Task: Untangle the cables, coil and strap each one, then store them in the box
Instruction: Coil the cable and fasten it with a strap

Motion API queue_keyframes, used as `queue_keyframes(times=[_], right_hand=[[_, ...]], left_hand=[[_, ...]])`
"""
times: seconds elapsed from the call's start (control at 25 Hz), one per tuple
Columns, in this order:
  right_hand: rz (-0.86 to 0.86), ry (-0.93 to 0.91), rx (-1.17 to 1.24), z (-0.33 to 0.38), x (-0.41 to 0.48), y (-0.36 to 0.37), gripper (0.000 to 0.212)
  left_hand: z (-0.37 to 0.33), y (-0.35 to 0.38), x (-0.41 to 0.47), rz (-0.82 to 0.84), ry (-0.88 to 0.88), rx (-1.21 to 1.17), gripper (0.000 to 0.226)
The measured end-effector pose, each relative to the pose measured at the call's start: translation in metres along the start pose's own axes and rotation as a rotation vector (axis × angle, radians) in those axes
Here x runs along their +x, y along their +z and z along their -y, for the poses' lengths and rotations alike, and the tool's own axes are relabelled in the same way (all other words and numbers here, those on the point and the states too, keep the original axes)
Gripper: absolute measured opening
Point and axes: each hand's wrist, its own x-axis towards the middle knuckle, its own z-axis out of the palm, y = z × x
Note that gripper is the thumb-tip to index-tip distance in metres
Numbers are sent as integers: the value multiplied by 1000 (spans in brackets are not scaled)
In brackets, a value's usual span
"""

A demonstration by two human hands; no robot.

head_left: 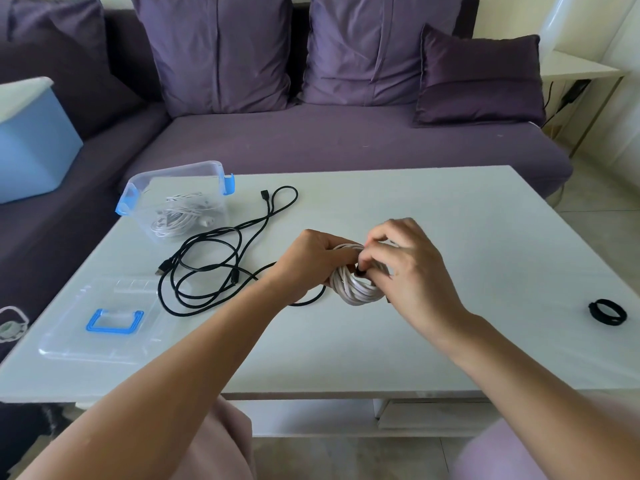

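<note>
On my feed both hands are together over the middle of the white table [450, 209]. The left hand [311, 261] grips the coiled white cable [356, 291], fingers curled round its loops. The right hand [410, 268] pinches a small black strap [361, 271] against the coil's top. I cannot tell whether the coil touches the tabletop. A loose black cable [207, 268] sprawls just left of the hands. The clear storage box [173, 199] at the far left corner holds white cables. Its lid [104, 329] lies flat nearer me, and a black strap roll [607, 311] sits well apart at the right.
</note>
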Motion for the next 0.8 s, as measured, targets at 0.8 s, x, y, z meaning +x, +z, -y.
queue_keyframes(times=[0.8], right_hand=[[-109, 191, 163, 3, 7, 2, 22]], left_hand=[[-3, 2, -1, -72, -6, -124, 26]])
